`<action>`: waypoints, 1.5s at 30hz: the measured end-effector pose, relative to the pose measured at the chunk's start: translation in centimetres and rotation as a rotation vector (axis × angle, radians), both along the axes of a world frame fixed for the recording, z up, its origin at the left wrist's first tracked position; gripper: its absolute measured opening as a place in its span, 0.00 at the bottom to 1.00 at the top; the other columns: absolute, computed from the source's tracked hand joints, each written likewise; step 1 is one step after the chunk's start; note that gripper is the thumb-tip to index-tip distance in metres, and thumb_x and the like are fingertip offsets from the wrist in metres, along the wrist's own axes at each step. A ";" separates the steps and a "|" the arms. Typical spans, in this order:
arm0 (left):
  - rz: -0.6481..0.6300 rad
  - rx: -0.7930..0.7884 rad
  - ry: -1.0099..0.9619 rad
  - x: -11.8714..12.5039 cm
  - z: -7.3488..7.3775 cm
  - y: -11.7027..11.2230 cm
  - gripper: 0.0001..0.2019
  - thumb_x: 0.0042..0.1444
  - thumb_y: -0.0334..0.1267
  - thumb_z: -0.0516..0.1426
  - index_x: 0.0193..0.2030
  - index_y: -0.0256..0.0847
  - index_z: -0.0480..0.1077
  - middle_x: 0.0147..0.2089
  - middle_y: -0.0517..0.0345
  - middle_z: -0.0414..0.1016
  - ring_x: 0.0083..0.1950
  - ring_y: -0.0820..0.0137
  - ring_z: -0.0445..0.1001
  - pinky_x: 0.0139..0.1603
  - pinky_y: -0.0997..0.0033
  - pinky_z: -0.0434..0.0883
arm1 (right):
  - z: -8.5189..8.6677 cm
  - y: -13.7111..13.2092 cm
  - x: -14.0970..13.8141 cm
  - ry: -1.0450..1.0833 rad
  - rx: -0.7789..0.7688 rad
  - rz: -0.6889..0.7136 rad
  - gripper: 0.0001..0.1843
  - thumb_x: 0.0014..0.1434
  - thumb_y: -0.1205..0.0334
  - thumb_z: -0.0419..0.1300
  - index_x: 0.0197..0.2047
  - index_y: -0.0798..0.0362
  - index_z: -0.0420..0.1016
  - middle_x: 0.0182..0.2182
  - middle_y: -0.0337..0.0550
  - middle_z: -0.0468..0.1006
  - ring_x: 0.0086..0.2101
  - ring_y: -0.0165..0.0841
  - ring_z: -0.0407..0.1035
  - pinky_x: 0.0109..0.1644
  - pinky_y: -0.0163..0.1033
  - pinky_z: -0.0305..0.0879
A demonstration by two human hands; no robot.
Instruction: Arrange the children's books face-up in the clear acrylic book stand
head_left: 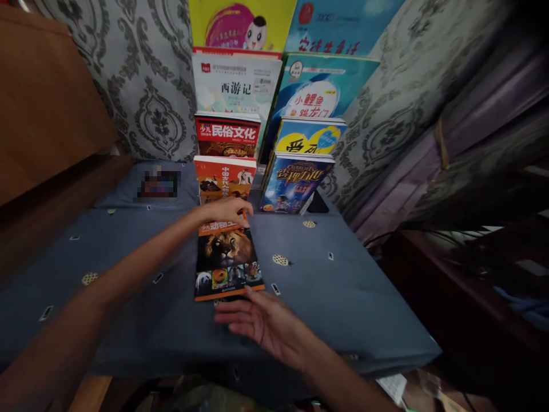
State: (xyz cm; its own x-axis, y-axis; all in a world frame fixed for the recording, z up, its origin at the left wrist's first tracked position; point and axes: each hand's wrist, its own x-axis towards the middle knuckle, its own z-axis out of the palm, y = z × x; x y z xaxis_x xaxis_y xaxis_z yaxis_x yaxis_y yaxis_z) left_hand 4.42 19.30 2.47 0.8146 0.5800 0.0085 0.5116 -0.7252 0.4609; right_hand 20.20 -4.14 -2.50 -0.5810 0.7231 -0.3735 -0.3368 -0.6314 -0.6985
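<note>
A book with a lion on its cover [227,249] and orange strips at top and bottom is in front of the upright books. My left hand [229,210] reaches across from the left, its fingers bent over the book's upper right edge and gripping it. Below the book is my right hand [261,323], fingers stretched out and apart. Its thumb tip meets the lower edge of the cover; I cannot tell whether the fingers touch the book. Directly behind my left hand stands an orange book [225,174], partly covered by the hand.
Two columns of upright books rise at the back, including a red book [227,134], a white book [235,80] and a blue book [295,180]. A grey-blue cloth [334,297] covers the table. Brown furniture [51,97] stands left; a purple curtain [412,154] hangs right.
</note>
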 end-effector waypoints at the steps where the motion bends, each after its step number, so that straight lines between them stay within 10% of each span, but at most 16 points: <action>1: 0.002 0.053 -0.010 0.3 -0.2 -0.6 0.19 0.55 0.41 0.62 0.51 0.34 0.75 0.45 0.54 0.80 0.46 0.65 0.76 0.45 0.72 0.68 | 0.2 -0.4 -0.4 0.034 -0.039 0.015 0.22 0.68 0.46 0.54 0.43 0.59 0.75 0.47 0.59 0.83 0.46 0.38 0.80 0.49 0.39 0.77; 7: 0.117 0.214 -0.078 -2.6 -2.0 -4.7 0.17 0.66 0.37 0.52 0.59 0.40 0.69 0.61 0.50 0.74 0.61 0.61 0.71 0.63 0.61 0.65 | 1.5 -1.0 -0.6 -0.013 0.050 0.177 0.22 0.63 0.47 0.61 0.47 0.59 0.76 0.39 0.54 0.84 0.37 0.37 0.81 0.37 0.37 0.76; 14: 0.468 0.312 -0.174 -8.4 -6.0 -8.7 0.14 0.67 0.36 0.47 0.53 0.41 0.71 0.50 0.51 0.76 0.53 0.61 0.73 0.57 0.58 0.70 | 1.6 4.8 -2.0 -0.848 1.248 -0.071 0.19 0.68 0.64 0.50 0.58 0.52 0.73 0.54 0.52 0.79 0.55 0.41 0.72 0.61 0.54 0.68; 18: 0.448 0.326 -0.232 -8.8 -7.2 -9.8 0.17 0.66 0.32 0.47 0.58 0.39 0.67 0.53 0.48 0.74 0.54 0.61 0.71 0.58 0.57 0.69 | 0.6 8.7 -4.9 -1.118 1.534 0.106 0.27 0.63 0.71 0.54 0.65 0.62 0.66 0.63 0.60 0.70 0.64 0.42 0.63 0.69 0.52 0.58; 29: 0.483 0.439 -0.070 -8.4 -7.7 -10.2 0.16 0.67 0.30 0.46 0.57 0.41 0.69 0.53 0.48 0.75 0.51 0.61 0.72 0.53 0.58 0.70 | -2.5 15.4 1.4 -1.300 1.343 0.067 0.26 0.69 0.68 0.43 0.68 0.60 0.63 0.67 0.58 0.64 0.69 0.40 0.54 0.72 0.60 0.49; 45: 0.390 0.443 -0.099 -9.1 -7.9 -9.9 0.19 0.68 0.35 0.46 0.61 0.39 0.69 0.64 0.48 0.72 0.66 0.62 0.70 0.65 0.53 0.68 | -4.4 16.2 2.8 -1.147 1.401 -0.108 0.23 0.67 0.64 0.50 0.63 0.51 0.70 0.63 0.51 0.72 0.63 0.42 0.64 0.67 0.57 0.59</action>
